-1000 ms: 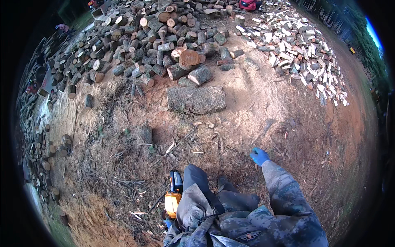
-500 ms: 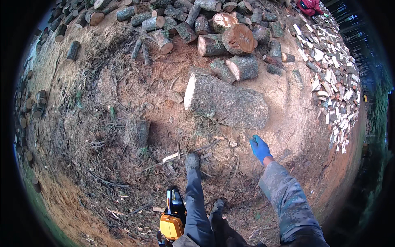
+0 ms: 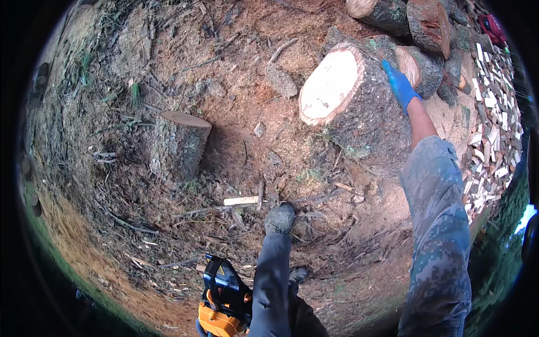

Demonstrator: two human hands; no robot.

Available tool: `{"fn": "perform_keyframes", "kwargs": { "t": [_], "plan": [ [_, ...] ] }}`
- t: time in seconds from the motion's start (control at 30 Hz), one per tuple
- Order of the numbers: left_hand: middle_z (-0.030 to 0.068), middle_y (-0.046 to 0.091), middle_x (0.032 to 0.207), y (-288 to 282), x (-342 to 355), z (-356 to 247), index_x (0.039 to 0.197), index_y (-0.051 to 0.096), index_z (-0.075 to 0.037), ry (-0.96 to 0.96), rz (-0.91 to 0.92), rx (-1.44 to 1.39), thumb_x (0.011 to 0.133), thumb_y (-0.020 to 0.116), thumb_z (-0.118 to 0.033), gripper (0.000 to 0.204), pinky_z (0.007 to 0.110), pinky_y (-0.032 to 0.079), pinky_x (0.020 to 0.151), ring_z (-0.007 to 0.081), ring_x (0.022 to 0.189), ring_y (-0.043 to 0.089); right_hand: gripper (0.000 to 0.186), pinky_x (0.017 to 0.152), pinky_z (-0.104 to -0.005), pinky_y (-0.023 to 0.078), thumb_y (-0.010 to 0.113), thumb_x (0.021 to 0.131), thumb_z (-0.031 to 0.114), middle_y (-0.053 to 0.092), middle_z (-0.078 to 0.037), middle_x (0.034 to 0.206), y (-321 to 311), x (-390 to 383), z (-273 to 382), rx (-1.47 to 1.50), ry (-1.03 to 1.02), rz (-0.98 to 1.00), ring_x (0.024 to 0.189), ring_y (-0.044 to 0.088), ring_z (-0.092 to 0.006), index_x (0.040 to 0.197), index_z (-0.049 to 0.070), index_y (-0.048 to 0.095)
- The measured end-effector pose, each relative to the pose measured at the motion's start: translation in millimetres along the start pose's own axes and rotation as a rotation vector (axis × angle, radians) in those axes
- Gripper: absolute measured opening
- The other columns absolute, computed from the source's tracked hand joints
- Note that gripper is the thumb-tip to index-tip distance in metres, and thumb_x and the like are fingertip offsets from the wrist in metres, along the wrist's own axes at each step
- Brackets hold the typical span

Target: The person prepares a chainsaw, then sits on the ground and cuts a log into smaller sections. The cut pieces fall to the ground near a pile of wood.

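My right hand [image 3: 402,85], in a blue glove, lies with fingers stretched out against the bark of a large log [image 3: 376,126], near its pale cut end [image 3: 328,84]. At the lower edge an orange and black chainsaw [image 3: 219,320] hangs beside my leg. My left hand [image 3: 203,327] is mostly hidden behind its body; only a bit of blue shows at the rear handle, which it grips.
A short stump [image 3: 178,146] stands to the left, with bark and sticks [image 3: 241,200] around my boot [image 3: 279,218]. More logs [image 3: 428,28] lie beyond the large one. Split firewood [image 3: 494,129] is heaped at the right, near a red object [image 3: 492,29].
I have stepped up to the large log and the view has tilted down. My right hand has moved forward onto the bark. The chainsaw stays at my left side.
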State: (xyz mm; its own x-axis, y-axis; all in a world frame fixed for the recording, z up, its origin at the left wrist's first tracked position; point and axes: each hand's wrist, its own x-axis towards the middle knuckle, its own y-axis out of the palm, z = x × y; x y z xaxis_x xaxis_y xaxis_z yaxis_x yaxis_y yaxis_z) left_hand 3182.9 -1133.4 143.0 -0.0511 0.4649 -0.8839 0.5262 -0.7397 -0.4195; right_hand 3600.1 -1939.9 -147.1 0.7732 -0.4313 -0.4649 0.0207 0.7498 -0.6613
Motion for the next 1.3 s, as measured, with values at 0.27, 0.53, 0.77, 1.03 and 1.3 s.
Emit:
{"fn": "perform_keyframes", "kwargs": {
  "t": [0.27,0.53,0.77,1.03,1.3],
  "plan": [
    [-0.0007,0.049,0.059,-5.5,15.7,-11.9,0.082,0.060,-0.017,0.037,0.033,0.018,0.097,0.069,-0.040,0.029,0.041,0.046,0.046,0.0197,0.046,0.050,0.078,0.121,-0.0426,0.035,0.044,0.105,0.064,0.052,-0.021,0.156,19.3,-63.6,7.6,-0.091,-0.051,-0.089,0.144,0.049,-0.0357,0.150,0.002,0.052],
    [-0.0011,0.048,0.058,-14.5,25.8,-15.5,0.081,0.060,-0.017,0.089,0.116,0.027,0.097,0.069,-0.041,0.030,0.040,0.045,0.046,0.0192,0.046,0.050,0.069,0.116,-0.0559,0.037,0.052,0.103,0.058,0.050,-0.021,0.155,43.1,-224.0,62.4,-0.299,-0.155,-0.415,0.141,0.049,-0.0409,0.148,0.007,0.051],
    [-0.0015,0.048,0.058,-4.8,17.7,-5.3,0.080,0.059,-0.018,0.087,0.161,0.067,0.097,0.069,-0.042,0.031,0.040,0.045,0.046,0.0187,0.047,0.049,0.064,0.113,-0.0570,0.037,0.064,0.100,0.048,0.048,-0.019,0.153,86.1,-370.7,78.6,-0.244,-0.187,-0.399,0.142,0.045,-0.0399,0.148,0.008,0.050],
    [-0.0019,0.047,0.058,-4.5,16.7,-21.5,0.080,0.059,-0.018,0.072,0.188,0.103,0.097,0.069,-0.042,0.032,0.040,0.044,0.046,0.0181,0.047,0.048,0.059,0.117,-0.0502,0.040,0.060,0.102,0.048,0.060,-0.022,0.144,1.8,-255.9,25.3,-0.109,-0.159,-0.357,0.136,0.056,-0.0376,0.144,0.006,0.058],
    [-0.0024,0.046,0.058,-50.1,17.7,-43.6,0.079,0.058,-0.019,0.057,0.173,0.072,0.097,0.070,-0.043,0.033,0.039,0.043,0.046,0.0176,0.047,0.048,0.094,0.118,-0.0492,0.041,0.038,0.096,0.083,0.053,-0.021,0.155,35.8,-168.5,-9.8,-0.070,0.207,0.107,0.142,0.053,-0.0399,0.155,0.010,0.050]
  ]
}}
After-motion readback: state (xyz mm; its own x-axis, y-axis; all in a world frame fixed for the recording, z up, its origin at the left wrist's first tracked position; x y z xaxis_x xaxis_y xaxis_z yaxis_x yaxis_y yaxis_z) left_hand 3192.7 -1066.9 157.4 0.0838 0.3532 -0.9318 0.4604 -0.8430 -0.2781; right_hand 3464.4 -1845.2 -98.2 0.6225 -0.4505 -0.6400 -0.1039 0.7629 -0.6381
